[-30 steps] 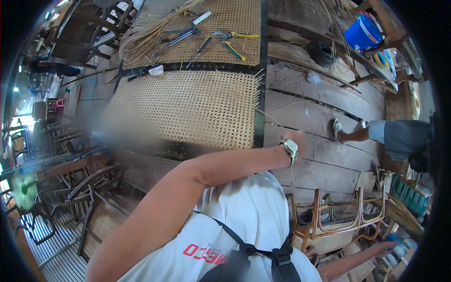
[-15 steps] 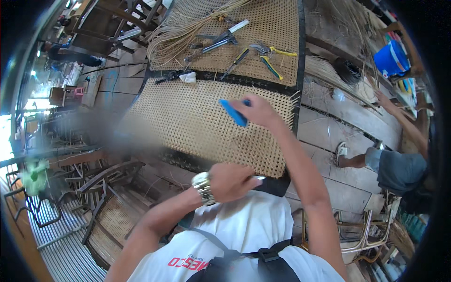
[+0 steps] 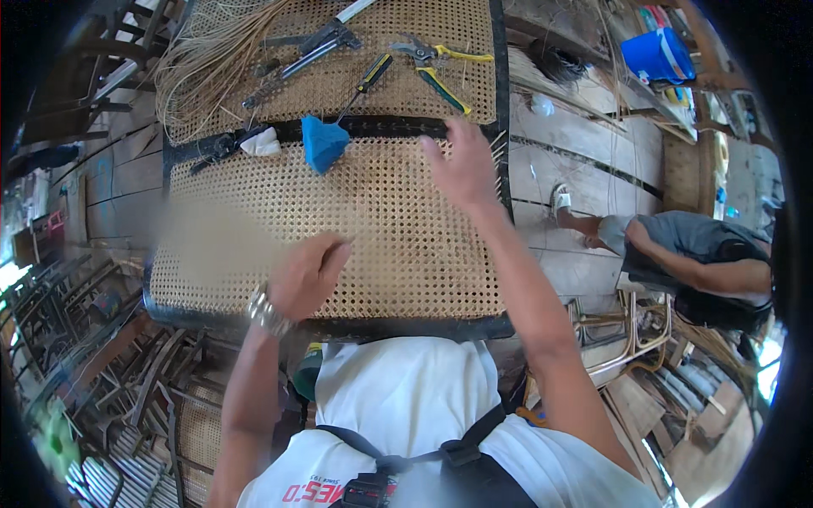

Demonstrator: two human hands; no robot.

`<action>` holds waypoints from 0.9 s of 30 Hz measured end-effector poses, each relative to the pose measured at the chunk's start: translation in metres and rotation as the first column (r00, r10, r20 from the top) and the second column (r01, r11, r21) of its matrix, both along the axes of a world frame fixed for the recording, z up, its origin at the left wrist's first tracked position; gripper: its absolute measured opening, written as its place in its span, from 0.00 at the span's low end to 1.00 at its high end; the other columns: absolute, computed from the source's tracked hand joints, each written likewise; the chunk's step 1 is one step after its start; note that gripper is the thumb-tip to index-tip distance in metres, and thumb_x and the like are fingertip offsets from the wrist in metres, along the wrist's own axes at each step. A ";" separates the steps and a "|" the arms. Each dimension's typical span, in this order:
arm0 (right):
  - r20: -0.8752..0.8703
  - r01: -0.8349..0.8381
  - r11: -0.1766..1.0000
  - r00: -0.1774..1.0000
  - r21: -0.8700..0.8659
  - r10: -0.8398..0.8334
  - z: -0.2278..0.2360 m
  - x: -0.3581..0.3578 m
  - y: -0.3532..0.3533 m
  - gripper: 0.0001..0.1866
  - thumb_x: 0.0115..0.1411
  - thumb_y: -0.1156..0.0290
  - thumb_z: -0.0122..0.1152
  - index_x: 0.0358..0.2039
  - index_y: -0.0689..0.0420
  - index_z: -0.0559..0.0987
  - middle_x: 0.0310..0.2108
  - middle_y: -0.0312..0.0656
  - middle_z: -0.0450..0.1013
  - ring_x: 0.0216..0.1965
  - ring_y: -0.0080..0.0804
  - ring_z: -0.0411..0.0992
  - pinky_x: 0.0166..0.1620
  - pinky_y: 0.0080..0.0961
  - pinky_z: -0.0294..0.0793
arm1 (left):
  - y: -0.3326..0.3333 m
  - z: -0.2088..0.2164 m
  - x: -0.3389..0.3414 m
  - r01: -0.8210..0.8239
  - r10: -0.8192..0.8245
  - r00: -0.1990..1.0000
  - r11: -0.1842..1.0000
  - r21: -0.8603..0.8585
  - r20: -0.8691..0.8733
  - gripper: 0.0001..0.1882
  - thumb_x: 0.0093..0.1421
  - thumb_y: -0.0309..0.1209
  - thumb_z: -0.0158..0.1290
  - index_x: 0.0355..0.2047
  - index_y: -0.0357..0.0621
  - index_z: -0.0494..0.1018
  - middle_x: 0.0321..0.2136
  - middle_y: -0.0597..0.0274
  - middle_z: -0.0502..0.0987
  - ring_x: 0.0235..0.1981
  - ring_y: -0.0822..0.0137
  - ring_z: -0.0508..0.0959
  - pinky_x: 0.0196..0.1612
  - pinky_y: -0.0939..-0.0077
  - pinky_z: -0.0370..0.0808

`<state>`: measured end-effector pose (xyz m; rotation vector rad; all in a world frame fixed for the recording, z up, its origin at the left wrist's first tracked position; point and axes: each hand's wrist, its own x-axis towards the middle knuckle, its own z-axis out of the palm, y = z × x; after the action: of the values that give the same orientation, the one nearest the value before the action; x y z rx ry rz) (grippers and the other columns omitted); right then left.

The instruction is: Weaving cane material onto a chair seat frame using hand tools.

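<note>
A cane webbing panel with a dark border lies in front of me. Over its far right part, my right hand is open and empty, thumb spread from the fingers. My left hand, a metal watch at the wrist, is low over the near middle of the panel. Its fingers are curled and partly hidden; whether they hold anything does not show. A blue angular piece, like a folded cloth or sponge, rests at the panel's far edge. To its left is a crumpled white cloth.
Beyond the dark strip lie a screwdriver, yellow-handled pruning shears, a hammer and a bundle of cane strands. Another person is at the right, near a blue bucket. Chair frames crowd the lower left.
My right hand has let go of the blue piece, which now lies at the panel's far edge. My left hand has moved from the near edge onto the panel. The view has shifted.
</note>
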<state>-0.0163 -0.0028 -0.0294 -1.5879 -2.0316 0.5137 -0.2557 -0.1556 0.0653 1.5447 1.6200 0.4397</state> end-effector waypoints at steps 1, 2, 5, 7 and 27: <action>0.029 -0.012 0.976 0.999 -0.217 0.019 0.010 0.021 -0.008 0.22 0.59 0.54 0.62 0.40 0.64 0.76 0.38 0.53 0.74 0.43 0.50 0.72 0.46 0.42 0.71 | 0.013 -0.013 -0.001 0.041 -0.040 0.999 0.999 -0.006 0.011 0.14 0.64 0.38 0.55 0.38 0.38 0.77 0.19 0.55 0.75 0.18 0.68 0.71 0.24 0.70 0.68; 0.042 -0.029 0.904 0.998 -0.426 0.052 0.019 0.031 -0.016 0.19 0.59 0.57 0.62 0.38 0.63 0.78 0.37 0.51 0.75 0.41 0.49 0.73 0.45 0.41 0.72 | 0.027 -0.026 0.003 -0.003 0.004 1.000 0.997 -0.072 0.013 0.16 0.63 0.40 0.57 0.39 0.39 0.77 0.20 0.58 0.75 0.19 0.70 0.71 0.25 0.71 0.68; -0.090 -0.096 0.917 0.994 -0.387 0.067 0.002 0.056 -0.034 0.12 0.59 0.65 0.62 0.34 0.62 0.79 0.34 0.50 0.76 0.38 0.48 0.75 0.43 0.38 0.73 | 0.090 -0.052 0.043 -0.131 0.196 0.964 0.940 -0.315 0.182 0.29 0.55 0.48 0.63 0.42 0.32 0.76 0.29 0.54 0.82 0.28 0.66 0.80 0.33 0.68 0.76; -0.070 -0.088 0.909 0.995 -0.408 0.065 -0.003 0.056 -0.031 0.10 0.59 0.68 0.61 0.36 0.62 0.79 0.33 0.49 0.77 0.36 0.44 0.76 0.41 0.34 0.73 | 0.121 -0.098 0.062 -0.133 0.194 0.953 0.958 -0.256 0.234 0.29 0.56 0.49 0.62 0.39 0.29 0.77 0.29 0.55 0.82 0.28 0.71 0.80 0.33 0.72 0.76; -0.655 -0.392 0.561 0.639 -0.729 -0.404 0.014 0.061 0.022 0.10 0.62 0.63 0.62 0.39 0.56 0.79 0.30 0.32 0.72 0.29 0.23 0.70 0.36 0.24 0.74 | 0.183 -0.085 0.015 -0.194 0.216 0.976 0.912 -0.362 0.022 0.33 0.63 0.59 0.42 0.34 0.37 0.77 0.26 0.60 0.80 0.24 0.72 0.75 0.29 0.73 0.72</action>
<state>0.0443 0.0188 -0.0157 -1.3509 -1.0405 2.0343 -0.2412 0.0272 -0.0195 1.0843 1.7123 0.2793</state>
